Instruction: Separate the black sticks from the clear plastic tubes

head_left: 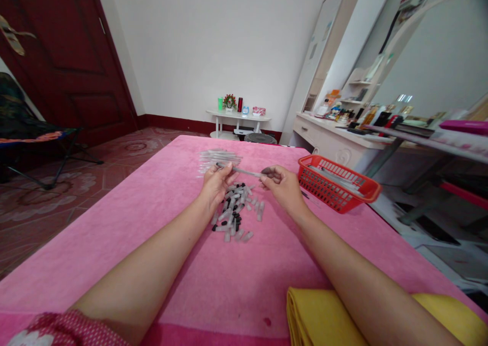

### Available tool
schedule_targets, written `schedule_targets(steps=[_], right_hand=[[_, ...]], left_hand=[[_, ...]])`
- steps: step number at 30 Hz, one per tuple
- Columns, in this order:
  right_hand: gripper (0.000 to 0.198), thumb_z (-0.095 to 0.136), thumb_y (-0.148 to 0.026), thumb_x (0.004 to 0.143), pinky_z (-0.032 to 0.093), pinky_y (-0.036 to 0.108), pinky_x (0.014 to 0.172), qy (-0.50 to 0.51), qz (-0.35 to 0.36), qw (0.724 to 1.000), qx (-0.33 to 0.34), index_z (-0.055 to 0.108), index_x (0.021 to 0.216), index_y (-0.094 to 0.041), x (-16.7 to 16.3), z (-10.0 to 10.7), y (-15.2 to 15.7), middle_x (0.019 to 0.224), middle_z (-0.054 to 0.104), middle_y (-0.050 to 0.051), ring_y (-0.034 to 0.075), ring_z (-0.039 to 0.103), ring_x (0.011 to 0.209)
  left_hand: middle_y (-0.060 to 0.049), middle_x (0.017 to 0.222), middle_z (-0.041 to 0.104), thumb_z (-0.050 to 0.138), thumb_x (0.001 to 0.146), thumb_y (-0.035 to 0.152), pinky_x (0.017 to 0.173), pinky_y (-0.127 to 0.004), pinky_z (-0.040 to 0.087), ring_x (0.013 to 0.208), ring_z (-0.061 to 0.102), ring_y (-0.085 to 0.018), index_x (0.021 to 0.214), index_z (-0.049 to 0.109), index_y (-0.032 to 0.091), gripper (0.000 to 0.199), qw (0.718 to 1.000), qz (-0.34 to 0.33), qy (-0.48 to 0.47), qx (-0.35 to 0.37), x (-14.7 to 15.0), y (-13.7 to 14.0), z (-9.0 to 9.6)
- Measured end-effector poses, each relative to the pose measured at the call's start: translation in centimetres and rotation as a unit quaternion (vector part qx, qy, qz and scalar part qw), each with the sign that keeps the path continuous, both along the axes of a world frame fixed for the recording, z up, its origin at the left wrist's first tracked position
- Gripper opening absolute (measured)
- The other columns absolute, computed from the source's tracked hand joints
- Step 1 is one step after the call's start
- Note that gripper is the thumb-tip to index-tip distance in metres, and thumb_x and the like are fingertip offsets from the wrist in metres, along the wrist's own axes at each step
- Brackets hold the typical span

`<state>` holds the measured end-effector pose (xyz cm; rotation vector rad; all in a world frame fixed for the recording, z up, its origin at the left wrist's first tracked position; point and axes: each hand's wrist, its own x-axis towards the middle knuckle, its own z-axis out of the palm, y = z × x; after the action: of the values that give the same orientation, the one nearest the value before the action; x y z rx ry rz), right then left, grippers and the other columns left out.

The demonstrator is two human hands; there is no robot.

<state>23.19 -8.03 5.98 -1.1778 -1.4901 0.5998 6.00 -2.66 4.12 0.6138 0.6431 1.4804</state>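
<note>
Over the pink cloth, a slim translucent pen (247,172) stretches between my two hands. My left hand (216,183) pinches its left end, where a dark tip shows near the thumb. The fingers of my right hand (281,183) are closed on the other end. Below the hands lies a loose pile of pen caps (232,211), some clear and some black. Just beyond my left hand, a row of pale, slim pens (219,157) lies side by side.
A red plastic basket (339,186) holding long, pale, slim pieces stands right of my right hand. Folded yellow cloth (316,315) lies under my right forearm. The pink-covered table (125,239) has a dressing table (343,132) to its right and a small white stand (236,115) behind it.
</note>
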Motion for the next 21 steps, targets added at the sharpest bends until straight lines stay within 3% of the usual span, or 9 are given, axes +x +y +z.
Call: schedule_targets(steps=[4, 9, 14, 21], right_hand=[[0.014, 0.056, -0.027, 0.078, 0.05, 0.028, 0.066, -0.125, -0.04, 0.989, 0.063, 0.063, 0.085, -0.016, 0.1, 0.1, -0.4, 0.08, 0.067, 0.006, 0.017, 0.063, 0.071], [0.015, 0.051, -0.024, 0.084, 0.045, 0.025, 0.064, -0.237, -0.075, 0.96, 0.128, 0.064, 0.085, -0.016, 0.2, 0.5, -1.3, 0.074, 0.068, 0.006, 0.016, 0.063, 0.068], [0.012, 0.053, -0.022, 0.081, 0.043, 0.022, 0.056, -0.188, -0.092, 0.969, 0.13, 0.062, 0.077, -0.016, 0.2, 0.6, -1.3, 0.063, 0.064, 0.003, 0.014, 0.059, 0.057], [0.008, 0.057, -0.023, 0.071, 0.038, 0.02, 0.038, -0.015, -0.058, 0.998, -0.002, 0.058, 0.068, -0.015, -0.2, 0.9, -1.0, 0.051, 0.057, -0.002, 0.009, 0.049, 0.037]], left_hand=[[0.003, 0.069, 0.065, 0.068, 0.074, 0.007, 0.084, -0.031, 0.055, 0.066, 0.063, -0.009, 0.073, 0.059, 0.014, 0.011, 0.999, -0.022, -0.021, -0.019, 0.1, 0.2, 0.0], [0.002, 0.066, 0.064, 0.063, 0.077, 0.003, 0.082, -0.026, 0.056, 0.068, 0.064, -0.009, 0.072, 0.058, 0.014, 0.014, 0.996, -0.023, -0.064, -0.062, 0.8, 0.0, 0.0], [0.005, 0.064, 0.061, 0.064, 0.075, -0.001, 0.089, -0.028, 0.053, 0.066, 0.063, -0.006, 0.069, 0.053, 0.014, 0.019, 0.995, -0.021, -0.073, -0.064, 1.4, -0.4, 0.1], [0.004, 0.066, 0.062, 0.073, 0.068, 0.007, 0.093, -0.036, 0.051, 0.081, 0.066, -0.012, 0.071, 0.053, 0.015, 0.022, 1.0, -0.008, -0.023, 0.018, 1.2, -0.7, 0.0]])
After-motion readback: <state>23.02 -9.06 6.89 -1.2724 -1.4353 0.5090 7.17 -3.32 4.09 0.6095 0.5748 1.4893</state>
